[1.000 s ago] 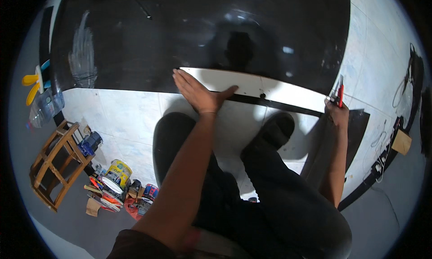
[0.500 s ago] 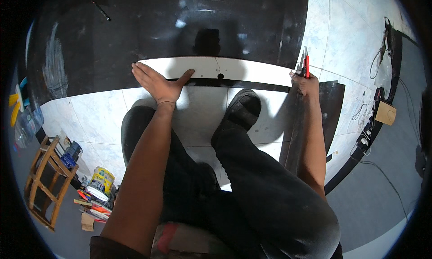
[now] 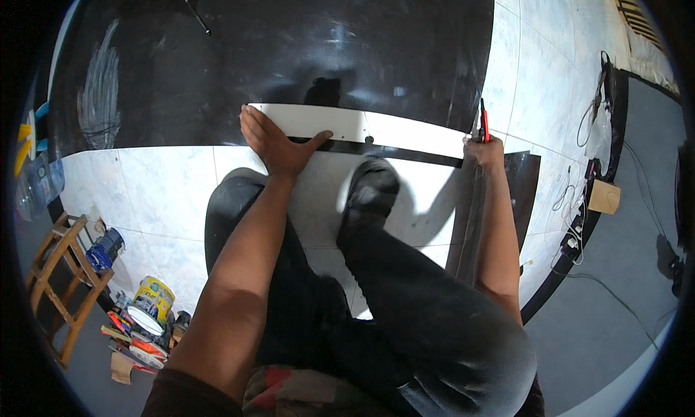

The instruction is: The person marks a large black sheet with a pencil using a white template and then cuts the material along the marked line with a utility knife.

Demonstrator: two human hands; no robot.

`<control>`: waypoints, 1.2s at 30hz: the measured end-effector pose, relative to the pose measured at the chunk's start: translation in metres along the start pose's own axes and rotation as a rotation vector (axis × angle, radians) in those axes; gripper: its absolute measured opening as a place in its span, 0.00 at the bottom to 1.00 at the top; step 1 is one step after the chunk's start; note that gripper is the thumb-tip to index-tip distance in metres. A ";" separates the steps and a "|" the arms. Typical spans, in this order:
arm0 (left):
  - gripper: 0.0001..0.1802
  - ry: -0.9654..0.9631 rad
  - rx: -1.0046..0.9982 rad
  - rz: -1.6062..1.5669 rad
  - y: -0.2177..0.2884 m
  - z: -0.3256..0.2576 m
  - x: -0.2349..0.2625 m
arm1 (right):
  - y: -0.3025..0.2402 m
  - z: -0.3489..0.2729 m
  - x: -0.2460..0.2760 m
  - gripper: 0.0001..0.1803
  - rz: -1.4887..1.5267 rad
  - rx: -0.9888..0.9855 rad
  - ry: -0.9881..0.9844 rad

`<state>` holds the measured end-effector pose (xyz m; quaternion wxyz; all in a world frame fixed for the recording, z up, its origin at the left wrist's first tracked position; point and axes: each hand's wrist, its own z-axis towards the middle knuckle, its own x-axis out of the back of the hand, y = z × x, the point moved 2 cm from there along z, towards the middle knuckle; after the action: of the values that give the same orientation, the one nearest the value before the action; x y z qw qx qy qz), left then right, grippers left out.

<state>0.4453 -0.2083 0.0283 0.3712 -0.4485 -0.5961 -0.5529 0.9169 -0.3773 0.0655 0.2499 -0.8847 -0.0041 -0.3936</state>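
A long white strip [image 3: 416, 132] with small holes lies across the near edge of a large dark sheet [image 3: 289, 48]. At the strip's left end my left hand [image 3: 281, 145] presses down, fingers flat and thumb spread wide along its near side. My right hand [image 3: 486, 155] is closed around a red utility knife [image 3: 484, 124] by the strip's right end, at the sheet's right edge. The knife points away from me; its blade tip is hard to make out. A narrow dark band [image 3: 391, 150] shows along the strip's near side.
A pen [image 3: 198, 17] rests on the sheet. Beside my right forearm lies a dark offcut [image 3: 523, 178]. At lower left are a wooden frame [image 3: 61, 290], a yellow bucket [image 3: 153, 297] and several tools. Cables and a power strip [image 3: 575, 236] run along the right, near a cardboard piece [image 3: 604, 198].
My view has shifted, moving the scene within the picture. My foot has moved and is blurred. Both hands stay at the strip's ends, the knife still in my right.
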 end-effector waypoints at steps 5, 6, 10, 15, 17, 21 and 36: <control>0.99 -0.039 0.029 0.008 0.001 -0.004 -0.001 | 0.010 -0.007 -0.001 0.17 0.038 0.064 0.076; 0.99 -0.047 0.045 0.024 0.001 -0.004 -0.001 | 0.009 -0.010 -0.003 0.18 0.049 0.067 0.095; 0.97 0.022 -0.003 -0.034 0.001 -0.003 0.001 | -0.002 -0.023 -0.007 0.23 -0.150 0.085 0.251; 0.98 -0.027 0.035 -0.019 0.002 -0.001 0.001 | 0.005 -0.025 0.001 0.25 -0.074 0.143 0.357; 0.99 -0.030 0.047 -0.031 0.002 0.000 0.003 | 0.002 -0.024 0.007 0.22 -0.060 0.156 0.356; 0.99 -0.059 0.079 -0.041 0.004 0.002 0.002 | 0.019 -0.006 0.015 0.21 -0.009 0.196 0.396; 0.98 -0.096 0.104 0.016 0.006 0.004 0.010 | -0.021 -0.024 -0.004 0.26 -0.267 0.649 0.602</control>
<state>0.4484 -0.2036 0.0391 0.3693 -0.4594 -0.6377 -0.4959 0.8934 -0.3683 0.0853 0.4513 -0.5986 -0.1684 -0.6400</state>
